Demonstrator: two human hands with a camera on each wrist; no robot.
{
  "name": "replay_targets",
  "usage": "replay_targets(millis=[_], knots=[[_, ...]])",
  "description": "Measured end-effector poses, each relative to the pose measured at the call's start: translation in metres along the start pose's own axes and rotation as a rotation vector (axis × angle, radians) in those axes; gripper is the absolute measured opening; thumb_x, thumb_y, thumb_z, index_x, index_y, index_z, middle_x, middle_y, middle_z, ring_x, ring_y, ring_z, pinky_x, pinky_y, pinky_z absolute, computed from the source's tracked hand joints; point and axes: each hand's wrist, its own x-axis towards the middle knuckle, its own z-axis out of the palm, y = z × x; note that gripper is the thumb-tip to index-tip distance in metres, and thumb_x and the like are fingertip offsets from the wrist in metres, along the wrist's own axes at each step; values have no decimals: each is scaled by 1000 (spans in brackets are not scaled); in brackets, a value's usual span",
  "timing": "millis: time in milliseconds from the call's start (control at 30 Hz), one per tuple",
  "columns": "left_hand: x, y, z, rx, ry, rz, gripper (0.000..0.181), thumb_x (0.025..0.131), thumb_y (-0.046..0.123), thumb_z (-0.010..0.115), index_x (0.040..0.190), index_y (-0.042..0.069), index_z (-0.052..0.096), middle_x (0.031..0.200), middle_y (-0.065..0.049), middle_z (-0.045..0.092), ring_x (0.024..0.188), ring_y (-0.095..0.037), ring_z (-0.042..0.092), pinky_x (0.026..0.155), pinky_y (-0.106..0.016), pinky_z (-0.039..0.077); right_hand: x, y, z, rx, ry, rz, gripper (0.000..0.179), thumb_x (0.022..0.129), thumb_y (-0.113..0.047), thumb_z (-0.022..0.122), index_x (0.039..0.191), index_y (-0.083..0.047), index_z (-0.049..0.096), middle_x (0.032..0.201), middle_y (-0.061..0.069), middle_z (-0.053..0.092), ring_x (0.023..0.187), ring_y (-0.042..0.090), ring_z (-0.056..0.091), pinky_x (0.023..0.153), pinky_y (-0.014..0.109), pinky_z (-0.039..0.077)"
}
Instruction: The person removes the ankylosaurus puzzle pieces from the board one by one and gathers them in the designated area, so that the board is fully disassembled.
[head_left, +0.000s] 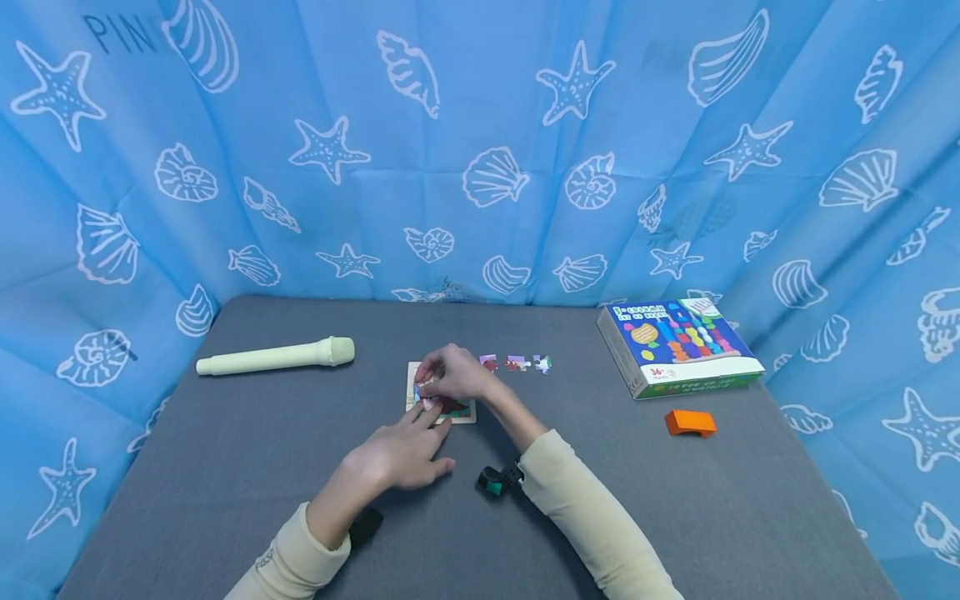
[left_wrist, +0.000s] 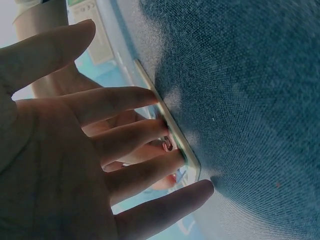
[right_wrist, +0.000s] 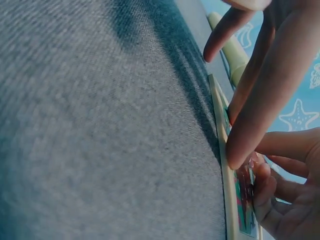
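Touching the near edge of a small rectangular, pale-rimmed picture puzzle board [head_left: 465, 420]: the person's bare left hand [head_left: 401, 454], fingers spread. Bare right hand [head_left: 459, 375] over the board's left part, fingers pinching a small pinkish puzzle piece [head_left: 430, 403]. From where I stand, board lies on the dark grey cloth-covered worktop [head_left: 225, 467]; three loose multicoloured puzzle pieces [head_left: 517, 363] rowed just right. Farther right: blue-and-white cardboard box [head_left: 678, 350], orange arched block [head_left: 686, 422]
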Motion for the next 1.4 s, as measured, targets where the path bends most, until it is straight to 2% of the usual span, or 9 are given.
replay_targets(millis=[300, 433, 600, 733, 833, 1033, 1167, 1400], knots=[[0, -1, -1, -3, 5, -19, 68, 110, 44, 62, 166, 10, 44, 183, -12, 24, 171, -37, 18, 121, -74, 40, -6, 2, -2, 80, 16, -72, 10, 98, -7, 78, 106, -4, 83, 94, 11, 82, 76, 4, 72, 73, 18, 58], [-1, -2, -1, -5, 3, -14, 68, 110, 44, 62, 166, 10, 44, 183, -12, 23, 171, -36, 18, 122, -74, 40, -12, 4, -6, 157, 23, -89, 13, 100, -8, 76, 111, -3, 83, 101, 14, 83, 81, 14, 77, 73, 22, 60], [-1, -2, -2, -17, -3, -13, 69, 110, 44, 62, 167, 10, 44, 183, -12, 22, 171, -37, 18, 122, -77, 38, -24, 7, -18, 216, 31, -61, 15, 101, -9, 76, 114, -4, 82, 104, 15, 83, 79, 25, 76, 69, 27, 58], [0, -2, -2, -21, 1, -20, 69, 109, 44, 63, 166, 10, 44, 183, -12, 22, 171, -38, 19, 122, -78, 37, -34, 11, -31, 202, 48, -39, 17, 100, -10, 78, 115, -4, 82, 108, 15, 83, 83, 16, 76, 72, 22, 56], [0, -2, -2, -18, 6, -22, 69, 109, 44, 63, 166, 10, 45, 183, -12, 23, 171, -38, 19, 122, -77, 37, -43, 17, -41, 191, 53, -27, 18, 99, -8, 79, 116, -3, 82, 108, 15, 83, 83, 10, 73, 73, 24, 57], [0, -2, -2, -24, 4, -26, 68, 109, 44, 63, 166, 11, 45, 183, -11, 24, 171, -37, 20, 123, -76, 36, -60, 37, -56, 191, 61, 17, 20, 98, -6, 79, 117, 0, 82, 106, 17, 83, 82, 15, 75, 73, 35, 63], [0, -2, -1, -24, 3, -24, 68, 109, 44, 63, 166, 12, 45, 183, -10, 25, 171, -37, 20, 124, -75, 36, -70, 50, -63, 160, 62, 59, 20, 96, -3, 79, 116, 1, 81, 107, 18, 83, 83, 14, 75, 72, 28, 61], [1, -2, -1, -29, -5, -22, 68, 109, 44, 63, 167, 12, 44, 183, -10, 24, 171, -36, 19, 126, -74, 34, -76, 62, -67, 69, 36, 53, 19, 96, -2, 78, 115, 1, 81, 107, 18, 83, 85, 13, 74, 73, 20, 59]])
